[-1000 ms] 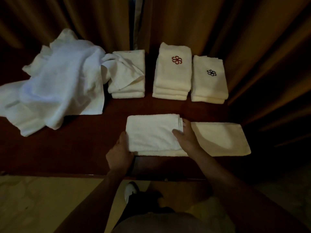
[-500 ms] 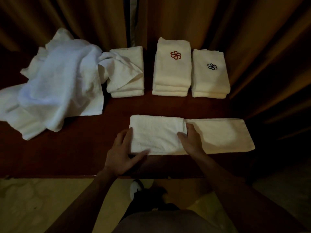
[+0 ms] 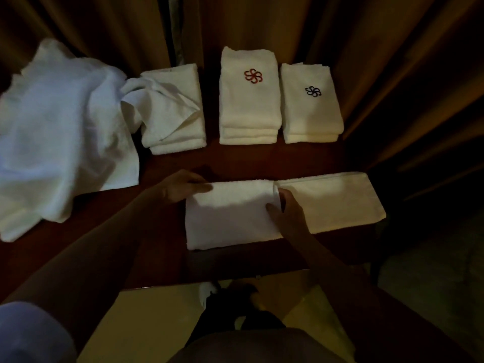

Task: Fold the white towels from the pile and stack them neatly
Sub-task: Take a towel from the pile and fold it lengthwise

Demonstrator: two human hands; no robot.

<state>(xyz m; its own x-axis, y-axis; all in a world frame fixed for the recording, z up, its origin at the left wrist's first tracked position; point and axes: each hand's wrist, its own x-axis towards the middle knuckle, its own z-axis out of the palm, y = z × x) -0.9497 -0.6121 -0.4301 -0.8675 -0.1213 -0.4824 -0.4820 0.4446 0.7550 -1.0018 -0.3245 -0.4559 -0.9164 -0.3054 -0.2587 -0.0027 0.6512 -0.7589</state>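
A white towel (image 3: 335, 203) lies lengthwise on the dark wooden table (image 3: 262, 158), its left part folded over into a thick panel (image 3: 230, 216). My left hand (image 3: 180, 186) rests at that panel's far left corner, fingers lying on the cloth. My right hand (image 3: 286, 213) presses on the panel's right edge, thumb on top and fingers over the fold. A loose pile of white towels (image 3: 60, 132) sits at the left. Three folded stacks stand at the back: a plain one (image 3: 180, 127), one with a red flower emblem (image 3: 248, 100), one with a dark emblem (image 3: 310, 108).
Brown curtains (image 3: 366, 48) hang close behind the table. A corner of the loose pile drapes over the plain stack. The table's near edge (image 3: 209, 280) runs just beyond my legs, with pale floor (image 3: 146, 323) below.
My left hand has moved from the panel's near left edge up to its far left corner. The right hand stays at the fold's right edge. The view has shifted right.
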